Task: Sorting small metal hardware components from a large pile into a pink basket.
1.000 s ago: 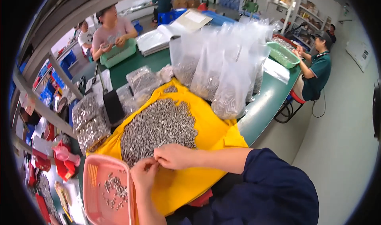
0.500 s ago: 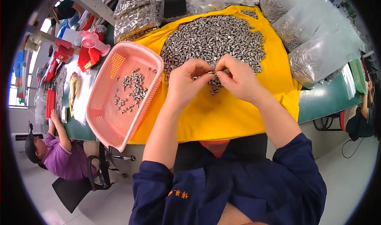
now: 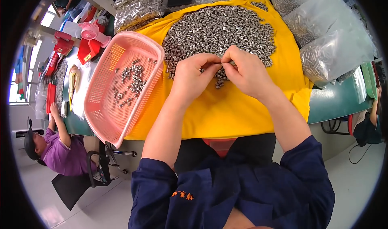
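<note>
Cloth (image 3: 238, 107): plain yellow, carrying a pile of silver-grey metal parts (image 3: 220, 29). Basket (image 3: 106, 107): pink with perforated grid pattern. Surface (image 3: 335, 101): dark green; sleeves (image 3: 311, 180): navy blue; bags (image 3: 335, 39): clear, contents silver-grey.

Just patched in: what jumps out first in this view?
A big pile of small metal parts on a yellow cloth, with the left hand and right hand pinching pieces together at its near edge. Left of them, a pink basket holds a few parts.
</note>
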`<state>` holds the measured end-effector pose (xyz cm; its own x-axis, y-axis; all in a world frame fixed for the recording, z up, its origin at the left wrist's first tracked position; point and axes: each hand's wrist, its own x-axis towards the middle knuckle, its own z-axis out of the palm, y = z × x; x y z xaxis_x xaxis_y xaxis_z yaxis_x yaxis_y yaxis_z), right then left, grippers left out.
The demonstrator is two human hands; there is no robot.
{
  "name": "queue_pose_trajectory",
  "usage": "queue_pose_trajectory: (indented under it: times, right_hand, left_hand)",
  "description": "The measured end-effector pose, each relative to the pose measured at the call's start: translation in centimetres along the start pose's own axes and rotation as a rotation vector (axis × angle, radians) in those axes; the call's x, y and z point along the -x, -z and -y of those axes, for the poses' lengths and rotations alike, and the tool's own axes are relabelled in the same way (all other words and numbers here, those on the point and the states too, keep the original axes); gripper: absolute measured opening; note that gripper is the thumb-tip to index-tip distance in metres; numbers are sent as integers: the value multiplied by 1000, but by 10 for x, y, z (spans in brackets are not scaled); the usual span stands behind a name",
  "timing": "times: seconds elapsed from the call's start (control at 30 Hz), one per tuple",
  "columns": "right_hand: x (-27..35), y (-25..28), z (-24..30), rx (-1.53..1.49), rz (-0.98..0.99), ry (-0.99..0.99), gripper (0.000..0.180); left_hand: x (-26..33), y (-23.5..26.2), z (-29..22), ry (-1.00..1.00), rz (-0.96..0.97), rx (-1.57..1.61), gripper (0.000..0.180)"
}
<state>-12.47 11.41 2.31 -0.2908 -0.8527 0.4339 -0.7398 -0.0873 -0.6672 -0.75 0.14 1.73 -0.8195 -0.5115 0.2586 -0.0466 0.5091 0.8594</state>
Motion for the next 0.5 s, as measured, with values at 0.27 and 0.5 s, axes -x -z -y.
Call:
queue_pose_trajectory:
  times: [0.27,0.5]
  right_hand:
    - [-4,16,2,-115,-162,-164,7]
    - [0,4,7,-279,-59,-157,9]
  left_hand:
    - [-3,15,22,143,-172,310,10]
    - [1,11,17,259,45,789,14]
